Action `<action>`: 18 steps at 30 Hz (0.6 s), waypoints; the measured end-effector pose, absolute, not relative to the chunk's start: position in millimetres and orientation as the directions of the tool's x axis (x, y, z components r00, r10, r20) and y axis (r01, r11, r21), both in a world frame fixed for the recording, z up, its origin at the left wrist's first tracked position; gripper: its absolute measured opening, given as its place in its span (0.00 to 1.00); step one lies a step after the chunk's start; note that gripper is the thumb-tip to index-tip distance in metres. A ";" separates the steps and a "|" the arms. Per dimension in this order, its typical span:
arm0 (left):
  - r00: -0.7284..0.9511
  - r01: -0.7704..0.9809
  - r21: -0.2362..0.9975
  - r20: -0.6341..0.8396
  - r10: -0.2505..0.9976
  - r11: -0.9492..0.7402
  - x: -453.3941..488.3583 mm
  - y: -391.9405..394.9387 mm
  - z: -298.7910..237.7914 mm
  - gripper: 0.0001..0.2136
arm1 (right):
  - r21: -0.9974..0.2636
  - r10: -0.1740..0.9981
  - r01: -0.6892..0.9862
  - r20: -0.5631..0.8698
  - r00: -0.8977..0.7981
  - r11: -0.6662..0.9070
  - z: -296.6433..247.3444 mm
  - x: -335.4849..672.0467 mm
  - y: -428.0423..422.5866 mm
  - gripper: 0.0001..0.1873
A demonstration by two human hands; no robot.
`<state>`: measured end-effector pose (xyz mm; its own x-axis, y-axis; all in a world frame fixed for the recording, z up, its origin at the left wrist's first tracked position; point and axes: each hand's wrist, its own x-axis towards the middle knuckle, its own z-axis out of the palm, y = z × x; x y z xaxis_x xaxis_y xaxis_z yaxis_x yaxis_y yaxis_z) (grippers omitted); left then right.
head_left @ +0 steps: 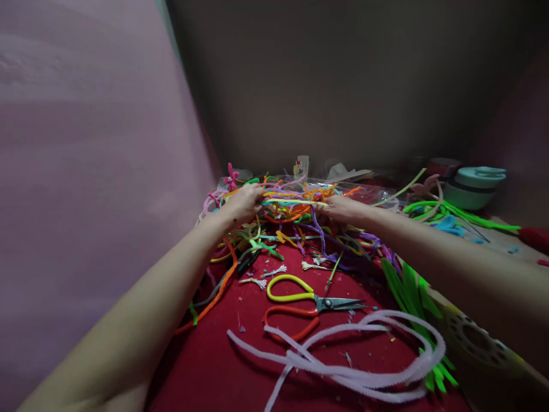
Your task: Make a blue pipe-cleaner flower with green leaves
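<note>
Both arms reach forward to a tangled heap of colourful pipe cleaners [285,209] at the far side of the red cloth. My left hand [246,203] is closed on the left side of a loose bundle from it, back of the hand up. At the bundle's right side, my right hand [338,208] has its fingers curled round orange, yellow and purple strands; its fingertips are partly hidden. Several strands stretch between the two hands. Nearer me lie scissors [317,303] with one yellow and one orange-red handle, blades slightly apart and pointing right.
Coiled pale lilac pipe cleaners [355,372] lie in front on the red cloth [206,366]. Bright green pieces [412,292] are at the right, under my right forearm. A pale blue-green container [474,186] stands at the back right. A pink wall [94,171] rises at the left.
</note>
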<state>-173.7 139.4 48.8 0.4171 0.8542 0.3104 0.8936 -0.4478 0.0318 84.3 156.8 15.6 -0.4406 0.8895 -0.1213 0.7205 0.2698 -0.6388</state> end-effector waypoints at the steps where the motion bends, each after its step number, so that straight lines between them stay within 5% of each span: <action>1: 0.405 0.896 0.056 0.304 0.862 -0.441 -175.8 142.8 50.6 0.10 | -0.645 0.890 0.716 -0.120 -0.441 0.268 14.8 84.8 157.2 0.22; 11: 0.254 0.878 0.340 0.266 0.930 -0.337 -183.3 156.4 49.8 0.11 | -0.678 0.898 0.699 -0.129 -0.420 0.230 16.0 84.2 152.8 0.17; 18: 0.155 0.866 0.422 0.287 0.945 -0.270 -174.4 156.3 48.2 0.05 | -0.682 0.905 0.700 -0.133 -0.405 0.213 18.1 84.9 147.3 0.15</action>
<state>-174.4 156.3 48.2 0.1554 0.9454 0.2866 0.8655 -0.2701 0.4218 84.9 147.3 18.1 -0.4048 0.9047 -0.1328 0.6997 0.2130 -0.6819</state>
